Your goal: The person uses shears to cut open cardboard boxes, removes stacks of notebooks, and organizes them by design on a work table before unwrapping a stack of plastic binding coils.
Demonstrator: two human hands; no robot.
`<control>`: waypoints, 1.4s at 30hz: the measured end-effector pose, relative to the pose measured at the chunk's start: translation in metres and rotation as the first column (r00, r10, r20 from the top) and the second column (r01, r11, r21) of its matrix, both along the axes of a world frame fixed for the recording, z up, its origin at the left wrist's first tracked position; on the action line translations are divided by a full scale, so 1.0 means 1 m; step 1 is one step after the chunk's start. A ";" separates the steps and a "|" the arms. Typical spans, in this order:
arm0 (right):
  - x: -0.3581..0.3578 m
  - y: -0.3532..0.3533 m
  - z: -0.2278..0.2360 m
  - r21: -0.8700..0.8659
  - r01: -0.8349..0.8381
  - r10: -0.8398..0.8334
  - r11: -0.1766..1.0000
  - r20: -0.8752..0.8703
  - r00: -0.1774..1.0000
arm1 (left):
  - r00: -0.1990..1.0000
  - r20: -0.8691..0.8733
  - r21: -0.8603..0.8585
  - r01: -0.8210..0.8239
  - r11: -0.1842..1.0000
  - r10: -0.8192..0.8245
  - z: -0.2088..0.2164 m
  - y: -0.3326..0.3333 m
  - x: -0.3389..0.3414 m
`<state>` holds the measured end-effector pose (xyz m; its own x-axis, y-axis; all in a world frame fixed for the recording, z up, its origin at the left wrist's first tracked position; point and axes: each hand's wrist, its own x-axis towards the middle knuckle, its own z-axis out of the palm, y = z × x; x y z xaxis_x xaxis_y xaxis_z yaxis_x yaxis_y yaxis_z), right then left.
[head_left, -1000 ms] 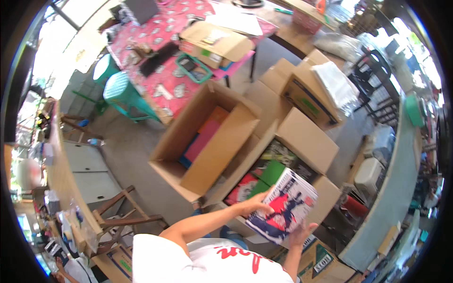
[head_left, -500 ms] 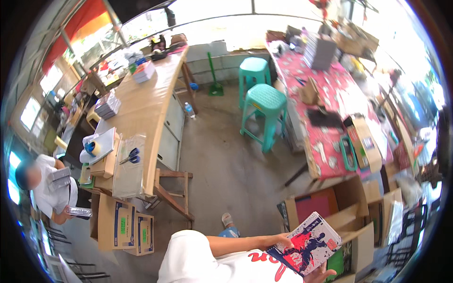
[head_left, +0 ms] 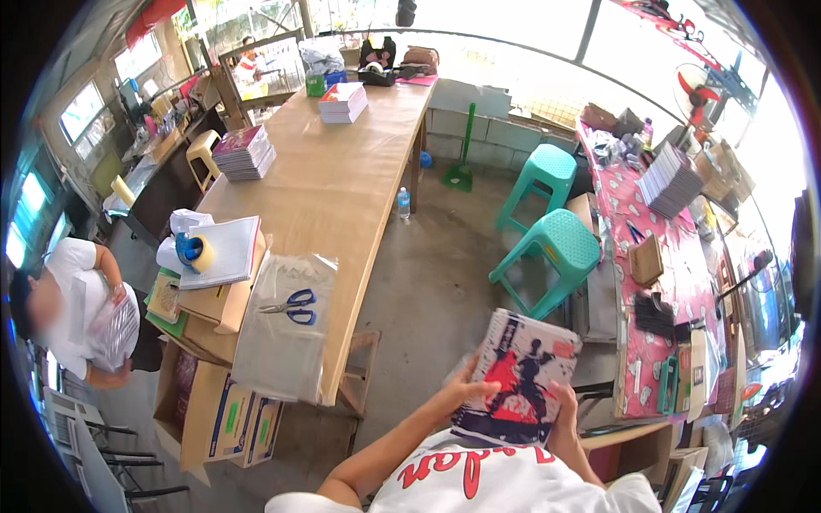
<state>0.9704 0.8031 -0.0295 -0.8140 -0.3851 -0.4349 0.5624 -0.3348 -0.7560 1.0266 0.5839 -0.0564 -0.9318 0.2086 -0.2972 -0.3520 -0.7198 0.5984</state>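
Note:
In front of my chest I hold a small stack of notebooks [head_left: 522,372], its top cover white, red and dark blue with a dark figure. My left hand [head_left: 466,389] grips its left edge, thumb over the cover. On the opposite edge, my right hand [head_left: 563,415] is closed with its thumb on top. The undersides of the stack and most fingers are hidden. To the left, blue-handled scissors [head_left: 295,308] lie on clear plastic sheets [head_left: 282,359] at the near end of the brown table [head_left: 342,188].
Two green stools [head_left: 560,244] stand between the brown table and a pink-covered table [head_left: 637,342] on the right. Cardboard boxes [head_left: 214,410] sit below left. A person [head_left: 81,308] at far left holds a plastic-wrapped bundle. A water bottle [head_left: 404,203] stands on the floor.
My view has swung right, away from the open boxes toward the tables. The notebooks have come in front of my chest, now more upright, with both hands still on them. The other person's bundle has shifted.

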 end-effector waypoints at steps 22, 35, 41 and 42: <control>-0.619 -0.665 0.047 -0.131 -0.716 0.685 0.685 -0.217 0.695 | 0.815 -0.233 -0.345 -0.579 0.738 0.531 0.103 -0.606 -0.486; -0.756 -1.045 0.032 0.128 -0.591 0.603 0.796 -0.092 0.793 | 0.868 -0.105 -0.431 -0.480 0.764 0.486 0.076 -0.996 -0.643; -0.768 -1.081 -0.011 0.158 -0.649 0.660 0.744 -0.018 0.751 | 0.897 -0.066 -0.417 -0.423 0.804 0.438 0.017 -1.053 -0.657; -0.770 -1.081 -0.018 0.166 -0.633 0.642 0.756 -0.001 0.766 | 0.923 -0.038 -0.415 -0.362 0.834 0.382 0.010 -1.059 -0.663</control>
